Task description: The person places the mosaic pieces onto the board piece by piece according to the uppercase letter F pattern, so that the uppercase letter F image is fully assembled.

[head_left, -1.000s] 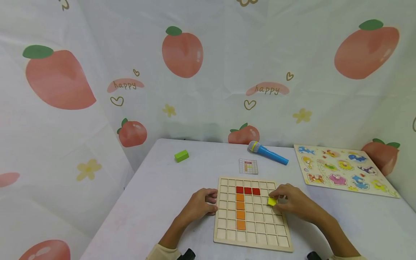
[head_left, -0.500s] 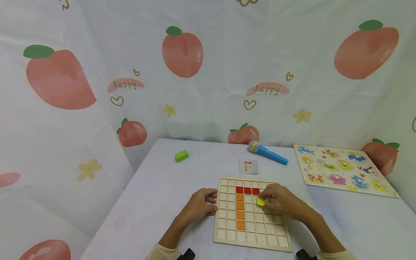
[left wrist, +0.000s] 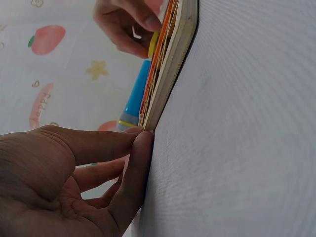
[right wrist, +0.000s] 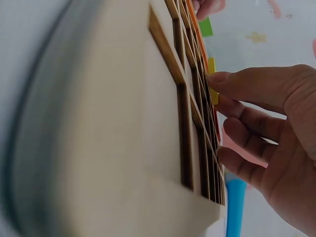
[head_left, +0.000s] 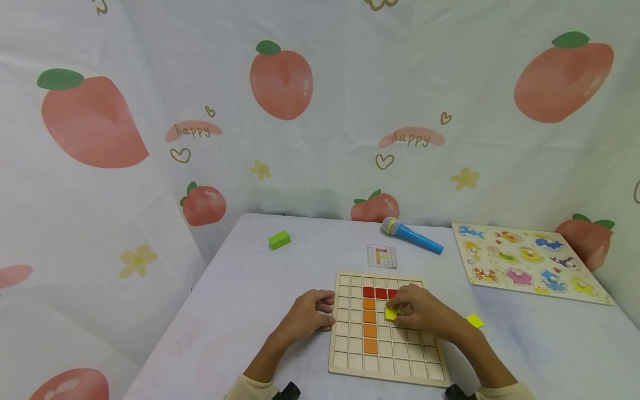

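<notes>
A wooden grid board [head_left: 354,361] lies on the table, with red tiles [head_left: 381,293] in a row and orange tiles [head_left: 370,330] in a column below the row's left end. My left hand [head_left: 306,316] holds the board's left edge, thumb and fingertips at its side. Over the board, my right hand [head_left: 425,314] pinches a small yellow tile [head_left: 391,314] between thumb and fingers, just right of the upper orange tiles. The right wrist view shows that yellow tile [right wrist: 213,81] on edge, close over the grid. Part of the board is hidden under the right hand.
Another yellow tile [head_left: 474,320] lies right of the board, beside the right forearm. Behind the board are a small pattern card [head_left: 382,256] and a blue toy microphone [head_left: 415,238]. A green block [head_left: 279,240] stands back left, an animal puzzle board [head_left: 530,261] back right.
My right hand has carried the yellow tile leftward across the board, toward the orange column. The loose yellow tile at the right has come into view. The left hand has stayed put.
</notes>
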`<action>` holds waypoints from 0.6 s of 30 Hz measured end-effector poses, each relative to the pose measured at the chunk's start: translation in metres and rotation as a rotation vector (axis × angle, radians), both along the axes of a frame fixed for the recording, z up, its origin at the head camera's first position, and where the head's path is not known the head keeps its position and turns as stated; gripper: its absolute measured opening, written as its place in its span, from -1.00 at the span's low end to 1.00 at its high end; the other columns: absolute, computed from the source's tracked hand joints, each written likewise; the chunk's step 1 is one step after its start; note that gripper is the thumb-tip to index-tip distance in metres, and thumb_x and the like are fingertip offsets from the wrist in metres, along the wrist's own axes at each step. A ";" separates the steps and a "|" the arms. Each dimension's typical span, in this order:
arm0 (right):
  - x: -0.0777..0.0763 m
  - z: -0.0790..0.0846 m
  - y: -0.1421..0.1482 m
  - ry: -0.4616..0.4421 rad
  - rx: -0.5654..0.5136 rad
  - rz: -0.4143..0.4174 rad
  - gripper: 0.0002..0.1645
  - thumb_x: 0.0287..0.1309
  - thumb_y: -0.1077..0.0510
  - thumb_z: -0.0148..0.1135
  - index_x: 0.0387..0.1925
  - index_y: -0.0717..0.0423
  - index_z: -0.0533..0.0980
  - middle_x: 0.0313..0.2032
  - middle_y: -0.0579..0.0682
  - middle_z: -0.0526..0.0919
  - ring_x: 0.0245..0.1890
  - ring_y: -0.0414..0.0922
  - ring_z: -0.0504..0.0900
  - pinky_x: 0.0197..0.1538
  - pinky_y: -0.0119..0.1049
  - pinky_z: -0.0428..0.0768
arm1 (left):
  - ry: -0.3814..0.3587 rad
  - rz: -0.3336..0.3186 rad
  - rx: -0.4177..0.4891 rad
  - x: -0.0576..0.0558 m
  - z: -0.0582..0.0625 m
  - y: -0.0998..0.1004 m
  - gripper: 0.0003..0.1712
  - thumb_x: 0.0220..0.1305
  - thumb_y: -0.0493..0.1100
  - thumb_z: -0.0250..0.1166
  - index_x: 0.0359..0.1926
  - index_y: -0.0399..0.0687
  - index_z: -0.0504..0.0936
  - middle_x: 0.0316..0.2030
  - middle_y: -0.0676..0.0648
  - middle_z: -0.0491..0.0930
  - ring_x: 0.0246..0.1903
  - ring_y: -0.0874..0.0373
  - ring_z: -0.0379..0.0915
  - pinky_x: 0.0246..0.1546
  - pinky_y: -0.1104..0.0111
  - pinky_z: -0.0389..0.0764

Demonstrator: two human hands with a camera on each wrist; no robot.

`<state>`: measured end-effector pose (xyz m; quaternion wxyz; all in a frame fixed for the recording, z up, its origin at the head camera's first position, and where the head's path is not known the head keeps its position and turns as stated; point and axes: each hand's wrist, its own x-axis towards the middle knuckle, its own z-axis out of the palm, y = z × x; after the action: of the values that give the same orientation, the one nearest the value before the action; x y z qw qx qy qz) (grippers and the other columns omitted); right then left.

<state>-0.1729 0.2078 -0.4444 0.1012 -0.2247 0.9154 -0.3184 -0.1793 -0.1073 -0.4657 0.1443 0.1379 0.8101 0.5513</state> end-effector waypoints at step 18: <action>0.002 0.002 -0.014 0.034 0.041 0.039 -0.73 0.24 0.09 0.51 -0.02 -0.04 0.77 -0.08 -0.24 0.65 -0.06 -0.18 0.50 0.05 -0.21 0.63 | -0.005 0.003 0.007 -0.001 -0.001 0.000 -0.30 0.15 -0.53 0.47 0.34 -0.46 0.52 0.03 -0.17 0.62 -0.01 0.01 0.59 -0.30 0.38 0.82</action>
<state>-0.1710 0.1933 -0.4420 0.0962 -0.2457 0.9188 -0.2934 -0.1802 -0.1075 -0.4666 0.1449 0.1357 0.8080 0.5548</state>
